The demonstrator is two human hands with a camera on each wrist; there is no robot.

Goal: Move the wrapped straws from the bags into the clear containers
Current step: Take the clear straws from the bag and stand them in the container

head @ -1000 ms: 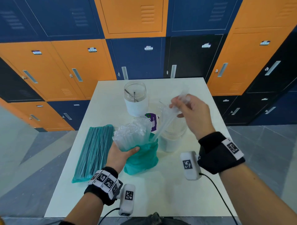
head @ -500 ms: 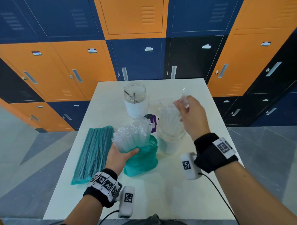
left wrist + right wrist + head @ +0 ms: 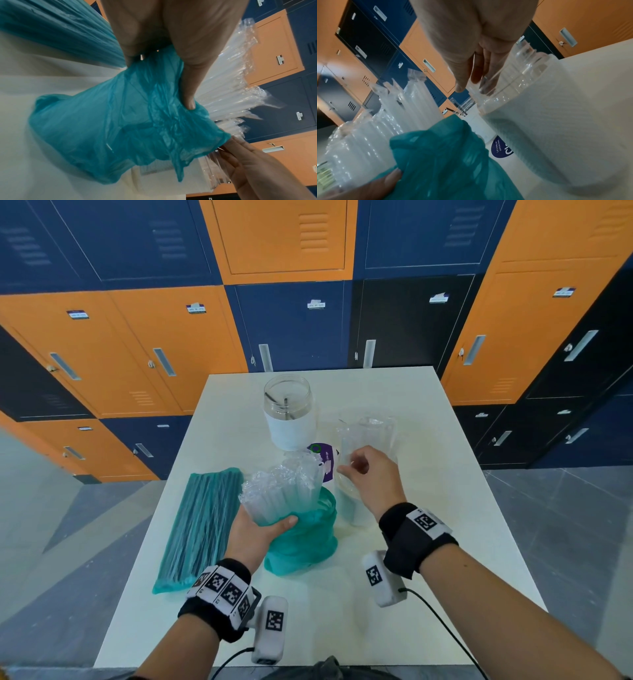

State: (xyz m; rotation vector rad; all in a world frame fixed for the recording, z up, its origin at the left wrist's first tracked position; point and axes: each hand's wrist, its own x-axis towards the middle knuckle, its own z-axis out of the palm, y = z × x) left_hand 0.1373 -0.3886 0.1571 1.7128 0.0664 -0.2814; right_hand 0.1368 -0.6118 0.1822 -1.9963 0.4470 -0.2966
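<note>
I am holding the teal bag upright on the worktop with my left hand, its grip curling round the wrapped straws poking out. My right hand, fingers loosely spread and holding nothing, is hovering at the near jar just right of the bag. If that hand is knocking the jar's rim, the straws already standing inside may be tipping out.

The open bag is teal; the flat bag is teal streaked with darker lines; the straws are clear-wrapped and whitish; both jars are clear with white lower bands; the label between them looks purple and white, though partly hidden; the table is off-white; the lockers are orange, navy and black; the wristbands are black with black-and-white square markers.
</note>
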